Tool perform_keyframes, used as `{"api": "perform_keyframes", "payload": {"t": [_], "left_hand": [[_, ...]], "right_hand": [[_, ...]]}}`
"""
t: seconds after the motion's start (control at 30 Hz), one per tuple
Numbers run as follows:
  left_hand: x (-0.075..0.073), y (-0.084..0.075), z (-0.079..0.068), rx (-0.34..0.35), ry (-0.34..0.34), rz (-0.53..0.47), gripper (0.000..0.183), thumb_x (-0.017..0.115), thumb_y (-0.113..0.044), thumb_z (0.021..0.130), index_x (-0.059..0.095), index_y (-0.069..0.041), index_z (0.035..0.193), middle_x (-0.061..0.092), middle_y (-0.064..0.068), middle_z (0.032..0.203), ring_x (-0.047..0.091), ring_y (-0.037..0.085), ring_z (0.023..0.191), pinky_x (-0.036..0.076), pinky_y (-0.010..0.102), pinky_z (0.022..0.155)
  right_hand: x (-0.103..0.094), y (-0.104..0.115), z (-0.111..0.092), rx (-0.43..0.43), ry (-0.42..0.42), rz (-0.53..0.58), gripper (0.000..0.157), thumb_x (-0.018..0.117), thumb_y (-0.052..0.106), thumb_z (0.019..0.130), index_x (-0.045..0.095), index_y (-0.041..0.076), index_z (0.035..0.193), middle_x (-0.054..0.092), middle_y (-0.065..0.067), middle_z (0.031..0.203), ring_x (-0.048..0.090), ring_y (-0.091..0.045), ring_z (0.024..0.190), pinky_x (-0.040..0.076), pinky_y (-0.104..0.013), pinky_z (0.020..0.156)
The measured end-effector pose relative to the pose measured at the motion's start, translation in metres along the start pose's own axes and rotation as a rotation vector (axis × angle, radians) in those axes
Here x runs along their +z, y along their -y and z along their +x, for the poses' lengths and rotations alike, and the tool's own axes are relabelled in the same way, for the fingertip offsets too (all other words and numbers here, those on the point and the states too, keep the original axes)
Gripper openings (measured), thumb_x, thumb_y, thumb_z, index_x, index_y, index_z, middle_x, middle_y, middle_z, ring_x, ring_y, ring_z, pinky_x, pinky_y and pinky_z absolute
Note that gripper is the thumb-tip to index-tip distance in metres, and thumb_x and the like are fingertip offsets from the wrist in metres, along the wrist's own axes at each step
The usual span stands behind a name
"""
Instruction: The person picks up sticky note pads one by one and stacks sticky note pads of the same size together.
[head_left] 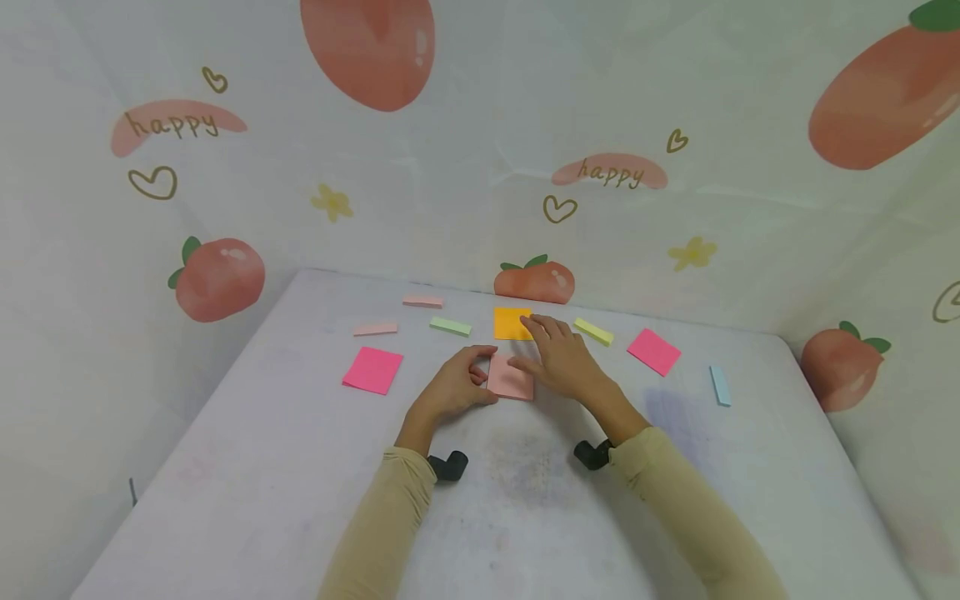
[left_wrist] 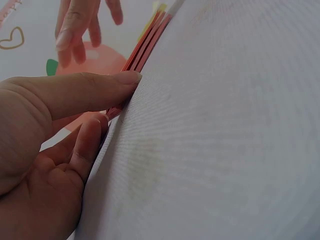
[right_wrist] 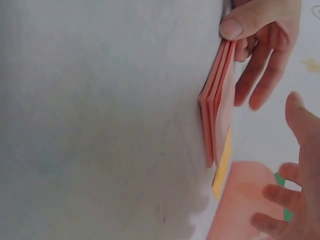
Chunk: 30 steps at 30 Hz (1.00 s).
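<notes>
A stack of light pink sticky notes (head_left: 512, 377) lies on the table in front of me; its layered edges show in the right wrist view (right_wrist: 218, 100). My left hand (head_left: 453, 385) holds the stack at its left side, thumb at the near corner and index finger at the far one. In the left wrist view the thumb (left_wrist: 100, 92) presses against the stack's edge. Above the stack's right side hovers my right hand (head_left: 562, 358), fingers spread and apart from the paper in the right wrist view. Just behind lies an orange sticky note pad (head_left: 510, 323), partly covered by the right hand.
Bright pink sticky notes lie at left (head_left: 372, 371) and right (head_left: 654, 352). Narrow strip pads are scattered around: pink (head_left: 423, 302), another pink (head_left: 375, 329), green (head_left: 451, 326), yellow (head_left: 593, 332) and blue (head_left: 720, 386). A fruit-printed cloth (head_left: 450, 183) hangs behind the white table (head_left: 262, 483).
</notes>
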<state>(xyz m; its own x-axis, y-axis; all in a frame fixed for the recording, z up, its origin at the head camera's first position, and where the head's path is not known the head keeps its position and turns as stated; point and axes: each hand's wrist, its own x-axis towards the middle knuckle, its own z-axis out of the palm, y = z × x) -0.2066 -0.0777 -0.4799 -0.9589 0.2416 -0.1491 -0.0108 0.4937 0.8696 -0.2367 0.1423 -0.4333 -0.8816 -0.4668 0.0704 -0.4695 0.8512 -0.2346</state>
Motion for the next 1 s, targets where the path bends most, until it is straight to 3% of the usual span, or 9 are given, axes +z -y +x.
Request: {"api": "perform_keyframes", "payload": {"t": [0.13,0.27,0.7,1.0], "left_hand": [[0.000,0.002,0.000,0.003,0.003,-0.005,0.079,0.088,-0.013,0.078,0.052,-0.026,0.147,0.064,-0.001,0.116,0.059,0.018,0.102,0.052,0.037,0.094],[0.000,0.002,0.001,0.008,0.004,-0.007,0.078,0.088,-0.013,0.078,0.052,-0.025,0.147,0.064,0.000,0.112,0.059,0.018,0.101,0.052,0.037,0.094],[-0.002,0.000,0.000,0.014,0.011,-0.011,0.078,0.087,-0.013,0.079,0.052,-0.024,0.147,0.064,0.002,0.112,0.059,0.018,0.100,0.052,0.036,0.093],[-0.004,0.000,0.000,0.016,0.019,-0.002,0.078,0.087,-0.013,0.079,0.051,-0.022,0.148,0.064,0.003,0.111,0.058,0.019,0.100,0.051,0.037,0.093]], "right_hand": [[-0.001,-0.002,0.008,0.007,-0.003,-0.038,0.087,0.059,0.059,0.096,0.026,0.012,0.162,0.031,-0.014,0.166,0.029,-0.044,0.153,0.026,-0.069,0.119],[-0.001,-0.006,0.018,0.019,0.008,-0.084,0.089,0.056,0.062,0.097,0.019,0.016,0.164,0.025,-0.013,0.168,0.025,-0.044,0.154,0.022,-0.069,0.121],[0.001,-0.011,0.045,0.067,0.113,-0.118,0.089,0.051,0.066,0.097,0.017,0.018,0.164,0.021,-0.010,0.168,0.019,-0.037,0.156,0.019,-0.066,0.124],[0.005,-0.015,0.057,0.046,0.157,-0.147,0.088,0.050,0.065,0.098,0.018,0.015,0.164,0.024,-0.013,0.168,0.024,-0.040,0.154,0.023,-0.064,0.123]]}}
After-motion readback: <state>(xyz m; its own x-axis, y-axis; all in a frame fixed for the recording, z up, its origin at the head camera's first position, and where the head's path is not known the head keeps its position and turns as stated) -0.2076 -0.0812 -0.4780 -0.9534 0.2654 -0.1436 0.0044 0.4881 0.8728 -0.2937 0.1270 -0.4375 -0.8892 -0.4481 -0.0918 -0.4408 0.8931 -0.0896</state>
